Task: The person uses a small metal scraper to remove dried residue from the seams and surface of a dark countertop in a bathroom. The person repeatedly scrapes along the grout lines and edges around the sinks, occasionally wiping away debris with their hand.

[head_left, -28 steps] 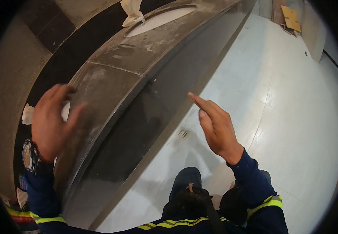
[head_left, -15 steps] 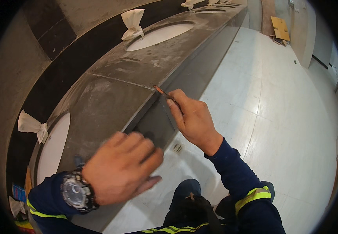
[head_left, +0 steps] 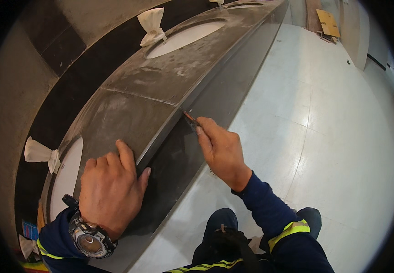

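My right hand (head_left: 224, 150) is closed around a slim tool with an orange-brown end (head_left: 189, 116); its exact kind cannot be made out. The tool's tip meets the front edge of the grey stone countertop (head_left: 128, 119), just below where a pale joint line (head_left: 138, 95) reaches that edge. My left hand (head_left: 113, 184) rests on the countertop nearer to me, fingers stretched over the top and thumb at the front edge. Nothing shows in it. The dark front panel (head_left: 179, 157) drops below the edge.
White oval basins (head_left: 185, 40) are set along the counter. White wrapping covers the taps (head_left: 151, 27). A pale tiled floor (head_left: 306, 136) lies to the right, with a yellow cardboard piece (head_left: 328, 22) at the far end. A blue packet (head_left: 30, 230) sits at lower left.
My left hand has come down and left onto the countertop edge. My right hand has lowered slightly, bringing the tool's tip from the top of the joint to the front edge.
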The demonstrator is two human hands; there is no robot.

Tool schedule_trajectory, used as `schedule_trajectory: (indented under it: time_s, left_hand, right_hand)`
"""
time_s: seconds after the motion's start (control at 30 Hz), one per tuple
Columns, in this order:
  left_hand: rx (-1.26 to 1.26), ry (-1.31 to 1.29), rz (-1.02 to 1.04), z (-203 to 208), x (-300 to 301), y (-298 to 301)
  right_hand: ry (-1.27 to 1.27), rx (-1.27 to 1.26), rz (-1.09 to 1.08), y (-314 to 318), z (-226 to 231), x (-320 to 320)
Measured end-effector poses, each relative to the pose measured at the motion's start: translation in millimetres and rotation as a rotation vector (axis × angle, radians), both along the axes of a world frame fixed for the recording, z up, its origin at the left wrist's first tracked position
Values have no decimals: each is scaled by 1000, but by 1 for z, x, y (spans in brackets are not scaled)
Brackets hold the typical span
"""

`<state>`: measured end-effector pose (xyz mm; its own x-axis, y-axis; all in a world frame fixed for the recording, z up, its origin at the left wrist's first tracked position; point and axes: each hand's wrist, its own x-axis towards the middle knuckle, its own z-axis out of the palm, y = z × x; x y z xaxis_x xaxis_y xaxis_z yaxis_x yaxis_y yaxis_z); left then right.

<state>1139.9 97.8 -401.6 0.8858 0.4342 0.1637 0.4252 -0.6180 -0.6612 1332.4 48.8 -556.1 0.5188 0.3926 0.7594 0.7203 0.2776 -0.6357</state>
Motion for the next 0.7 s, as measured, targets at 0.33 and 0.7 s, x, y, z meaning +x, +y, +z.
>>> schedule_trajectory:
  time_s: [0.33,0.7]
  left_hand:
    - [7,-7,45,-1,4,-4]
    - [105,1,-69,-4,4,2]
  right_hand:
    - [104,90,76,6,-4,-5]
    - [287,226,394,16,-12,3]
